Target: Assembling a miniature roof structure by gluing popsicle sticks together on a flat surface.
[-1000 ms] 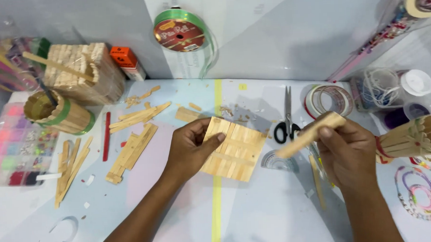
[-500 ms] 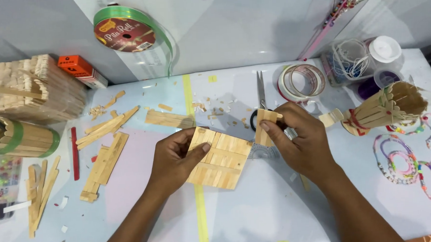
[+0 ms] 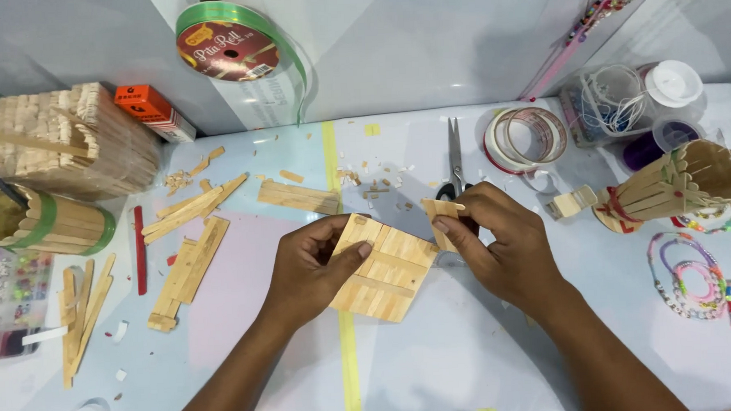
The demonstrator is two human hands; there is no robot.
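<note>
My left hand (image 3: 311,269) grips a flat panel of glued wooden craft sticks (image 3: 389,270) by its left edge, thumb on top, just above the table. My right hand (image 3: 503,245) pinches a short wooden stick piece (image 3: 441,214) at the panel's upper right corner. The piece touches or nearly touches that corner. Black-handled scissors (image 3: 454,156) lie just behind my right hand, their handles partly hidden by it.
Loose craft sticks (image 3: 183,267) lie at left, beside a stick-clad cup (image 3: 33,224) and a stick stack (image 3: 67,140). A green ribbon spool (image 3: 231,47) leans on the wall. Tape rolls (image 3: 527,134), a stick bundle (image 3: 673,185) and bead bracelets (image 3: 698,285) sit at right.
My right hand has brought the short stick piece in from the right to the panel's upper right corner. The view has shifted, and the left hand keeps its hold on the panel.
</note>
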